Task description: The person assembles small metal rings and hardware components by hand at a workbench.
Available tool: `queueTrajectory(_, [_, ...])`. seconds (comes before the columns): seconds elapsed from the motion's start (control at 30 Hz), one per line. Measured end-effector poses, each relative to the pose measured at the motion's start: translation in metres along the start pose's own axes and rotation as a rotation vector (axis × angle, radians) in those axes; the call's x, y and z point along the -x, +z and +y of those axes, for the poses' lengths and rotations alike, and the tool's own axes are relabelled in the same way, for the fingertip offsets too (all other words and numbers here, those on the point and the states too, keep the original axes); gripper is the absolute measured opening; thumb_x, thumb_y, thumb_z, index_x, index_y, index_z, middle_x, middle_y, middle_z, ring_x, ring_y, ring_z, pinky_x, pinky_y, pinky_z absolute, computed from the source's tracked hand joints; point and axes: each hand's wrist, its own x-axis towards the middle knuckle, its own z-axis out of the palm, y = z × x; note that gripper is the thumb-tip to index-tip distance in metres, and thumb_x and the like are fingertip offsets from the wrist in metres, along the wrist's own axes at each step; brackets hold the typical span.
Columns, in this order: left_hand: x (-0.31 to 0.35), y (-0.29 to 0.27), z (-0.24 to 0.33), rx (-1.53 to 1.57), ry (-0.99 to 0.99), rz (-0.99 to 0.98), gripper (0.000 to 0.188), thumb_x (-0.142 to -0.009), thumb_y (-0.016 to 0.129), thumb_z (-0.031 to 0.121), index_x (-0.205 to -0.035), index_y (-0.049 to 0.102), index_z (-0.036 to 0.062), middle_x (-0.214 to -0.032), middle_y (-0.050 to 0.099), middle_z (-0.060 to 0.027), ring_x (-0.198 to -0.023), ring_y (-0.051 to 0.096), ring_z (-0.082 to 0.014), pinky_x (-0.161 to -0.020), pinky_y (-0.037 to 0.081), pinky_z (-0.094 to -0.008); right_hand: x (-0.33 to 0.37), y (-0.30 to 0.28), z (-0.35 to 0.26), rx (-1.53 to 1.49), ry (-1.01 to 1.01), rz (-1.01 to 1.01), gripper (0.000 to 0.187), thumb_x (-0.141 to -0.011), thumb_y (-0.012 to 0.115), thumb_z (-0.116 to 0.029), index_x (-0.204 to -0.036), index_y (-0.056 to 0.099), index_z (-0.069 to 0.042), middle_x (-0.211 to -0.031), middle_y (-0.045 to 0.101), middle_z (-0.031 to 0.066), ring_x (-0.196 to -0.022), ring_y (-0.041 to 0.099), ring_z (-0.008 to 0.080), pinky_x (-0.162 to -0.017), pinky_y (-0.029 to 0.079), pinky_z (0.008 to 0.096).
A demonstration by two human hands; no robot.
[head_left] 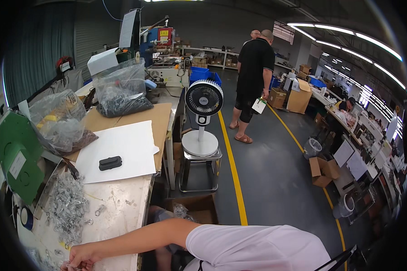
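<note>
My right hand (82, 256) is low at the left, over the near end of the white worktable (126, 192). Its fingers are bent and pinched together; what they hold is too small and too near the rim to make out. Just beyond the hand lies a heap of small silvery metal pieces (68, 203) that look like clasps with rings. A few loose ones (100, 209) are scattered beside it. Farther back, a black oblong piece (110, 163) rests on a white sheet (131, 144). My left hand is out of view.
Clear bags (61, 119) of parts lie behind the sheet on cardboard (163, 119). A green metal machine part (20, 153) borders the table's left. A white fan (204, 101) stands on a metal stool right of the table. Two people (254, 77) stand in the aisle.
</note>
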Motion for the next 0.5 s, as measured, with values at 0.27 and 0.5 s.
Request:
queueTrajectory(0.27, [-0.005,-0.011,-0.043,0.036,-0.094,0.034,0.043,-0.097,0.073,0.041,-0.112,0.072,0.0007,-0.094,0.072,-0.0104,-0.083,0.065,-0.0177,-0.073,0.053,-0.0312,-0.008,0.013,0.013,0.157,0.075,-0.061,0.01,-0.087,0.064,-0.005,-0.084,0.07,0.003,-0.069,0.069,0.0098,-0.054,0.065,0.0162,-0.048,0.053,0.0306])
queueTrajectory(0.5, [0.014,0.002,-0.009,0.102,0.045,0.136,0.037,-0.097,0.075,0.035,-0.112,0.07,0.0017,-0.095,0.072,-0.0099,-0.082,0.066,-0.0154,-0.073,0.054,-0.0286,-0.016,0.009,0.015,0.607,-0.233,-0.02,0.014,-0.09,0.061,-0.006,-0.085,0.071,0.004,-0.068,0.069,0.008,-0.054,0.066,0.0159,-0.048,0.053,0.0325])
